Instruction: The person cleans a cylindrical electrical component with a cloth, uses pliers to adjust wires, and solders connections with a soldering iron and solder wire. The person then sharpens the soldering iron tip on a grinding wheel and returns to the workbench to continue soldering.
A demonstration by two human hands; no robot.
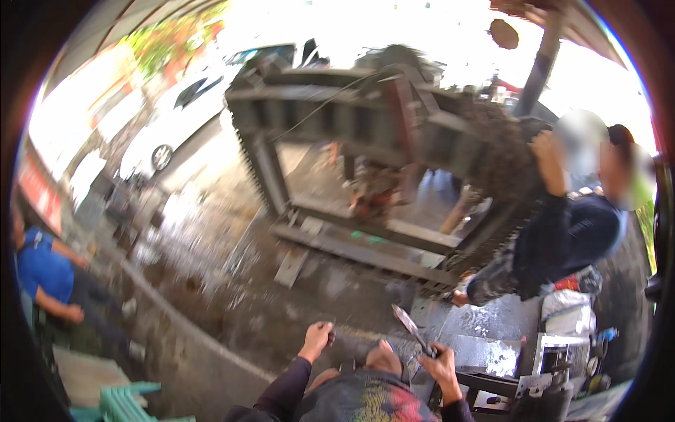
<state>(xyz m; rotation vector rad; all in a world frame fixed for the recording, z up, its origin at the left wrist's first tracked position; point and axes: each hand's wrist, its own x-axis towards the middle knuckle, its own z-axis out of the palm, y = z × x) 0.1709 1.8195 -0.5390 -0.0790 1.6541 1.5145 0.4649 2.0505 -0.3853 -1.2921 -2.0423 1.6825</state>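
Observation:
My right hand (441, 364) is wrapped round the narrow handle of a hand tool with a flat, pointed, leaf-shaped blade (405, 321). The blade points up and away, toward the large metal frame. Its exact kind does not show. My left hand (318, 340) is held in front of my body with its fingers curled closed; whatever may be inside them is hidden. Beyond both hands stands a big dark metal frame (337, 246) with toothed or chain-like edges, touching neither hand.
At the right a person in dark clothes (569, 235) has a raised hand by the frame. Another person in a blue shirt (46, 267) is at the left. A green plastic chair (123, 402) stands lower left. Machine parts (555, 390) crowd the lower right. A white car (179, 116) is parked behind.

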